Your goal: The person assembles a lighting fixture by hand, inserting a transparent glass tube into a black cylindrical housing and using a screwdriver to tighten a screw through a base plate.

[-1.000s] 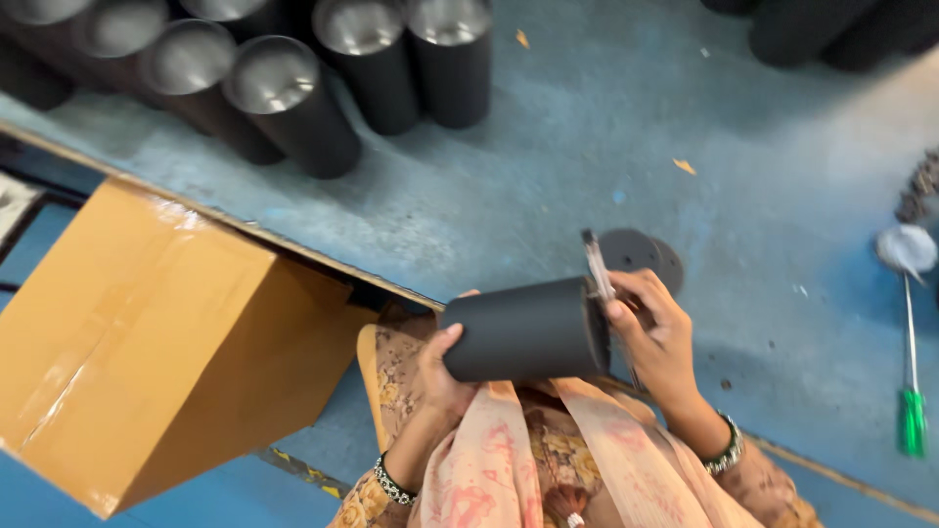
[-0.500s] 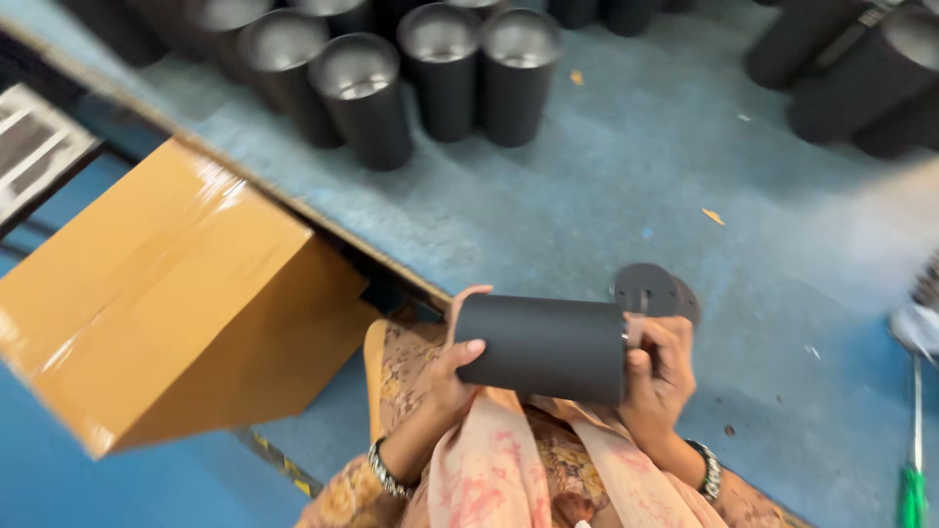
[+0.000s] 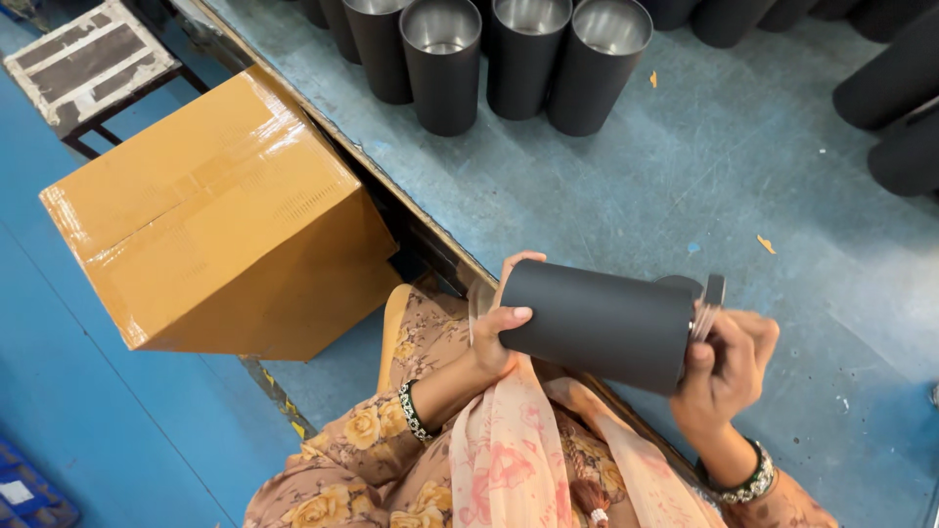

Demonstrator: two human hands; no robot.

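Hands held a dark cylinder [image 3: 602, 323] sideways above the tabletop [image 3: 685, 186] edge. The left hand [image 3: 494, 328] clasped its near end, grip closed around it. The right hand [image 3: 729, 367] pinched a small metal piece [image 3: 706, 303] against the far end. Open dark cups [image 3: 440, 59] stood beyond; a cardboard box [image 3: 220, 215] sat left.
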